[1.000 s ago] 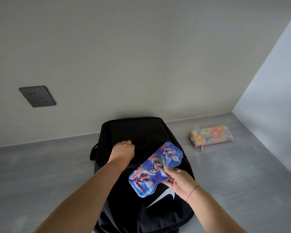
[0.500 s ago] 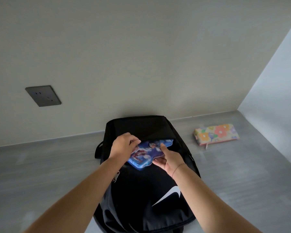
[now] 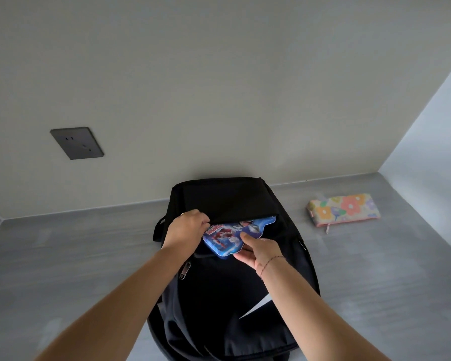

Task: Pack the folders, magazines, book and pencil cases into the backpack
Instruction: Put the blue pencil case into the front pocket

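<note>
The left grip [image 3: 186, 226] is pinching the upper lip of the black fabric backpack [image 3: 219, 295], holding its opening apart at 12 o'clock. The blue cartoon-printed flat pencil case [image 3: 235, 237] is lying with its long axis from 8 to 2 o'clock, its far end sliding under that lip. The right grip [image 3: 261, 252] is clamping the case's near edge, thumb on top, and looks set to push toward 1 o'clock, where room is showing. The floral pastel zip pencil case [image 3: 343, 209] is waiting on the grey desk [image 3: 63, 256] at 2 o'clock, nearer the right grip.
</note>
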`<state>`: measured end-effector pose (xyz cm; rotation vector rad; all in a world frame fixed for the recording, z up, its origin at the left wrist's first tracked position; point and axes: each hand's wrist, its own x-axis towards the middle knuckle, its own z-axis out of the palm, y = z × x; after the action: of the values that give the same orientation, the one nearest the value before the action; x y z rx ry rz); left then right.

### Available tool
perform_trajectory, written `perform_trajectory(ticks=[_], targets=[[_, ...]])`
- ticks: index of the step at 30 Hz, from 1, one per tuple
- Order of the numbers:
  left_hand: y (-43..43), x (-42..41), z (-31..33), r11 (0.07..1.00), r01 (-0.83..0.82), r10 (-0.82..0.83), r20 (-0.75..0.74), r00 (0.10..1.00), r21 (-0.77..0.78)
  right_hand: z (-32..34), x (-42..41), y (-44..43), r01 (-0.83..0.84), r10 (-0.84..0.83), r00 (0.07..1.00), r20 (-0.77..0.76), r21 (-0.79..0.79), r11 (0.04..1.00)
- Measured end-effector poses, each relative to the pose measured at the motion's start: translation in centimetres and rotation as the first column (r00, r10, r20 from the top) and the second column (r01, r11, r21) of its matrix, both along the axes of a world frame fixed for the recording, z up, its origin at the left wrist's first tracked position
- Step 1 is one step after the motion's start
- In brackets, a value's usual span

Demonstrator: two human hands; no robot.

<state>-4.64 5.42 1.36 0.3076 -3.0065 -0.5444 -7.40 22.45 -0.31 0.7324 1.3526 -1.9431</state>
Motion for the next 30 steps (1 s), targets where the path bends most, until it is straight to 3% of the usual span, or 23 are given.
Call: perform_trajectory(ticks=[8,15,18,20,23,30], targets=[[-0.1,0.4,0.6,0.998,0.032,-0.031,-0.034,0.999,0.048,-0.3,-1.9,-3.5,0.115,-0.117,0.992,0.048,0.033,0.993],[-0.9,0.3,0.3,0.952,-0.076,0.078,0.003,0.997,0.298,-0.2,-1.8,-3.6,0.075,-0.076,0.997,0.012,0.069,0.995],[-0.6,0.3,-0.1,0.904,-0.125,0.132,0.012,0.991,0.409,-0.2,-0.8,-2.3,0.15,-0.148,0.989,0.029,-0.1,0.984],[-0.5,0.4,-0.3,0.875,-0.142,0.156,0.008,0.988,0.464,-0.4,-0.3,-1.9,0.211,-0.202,0.977,0.061,-0.298,0.931],[-0.6,0.4,-0.3,0.862,-0.128,0.142,0.008,0.99,0.491,-0.6,-0.7,-2.7,0.242,-0.221,0.97,0.1,-0.46,0.854],[-0.8,0.1,-0.3,0.852,-0.147,0.16,0.016,0.987,0.502,0.3,-3.6,-4.1,0.21,-0.182,0.978,0.105,-0.514,0.832]])
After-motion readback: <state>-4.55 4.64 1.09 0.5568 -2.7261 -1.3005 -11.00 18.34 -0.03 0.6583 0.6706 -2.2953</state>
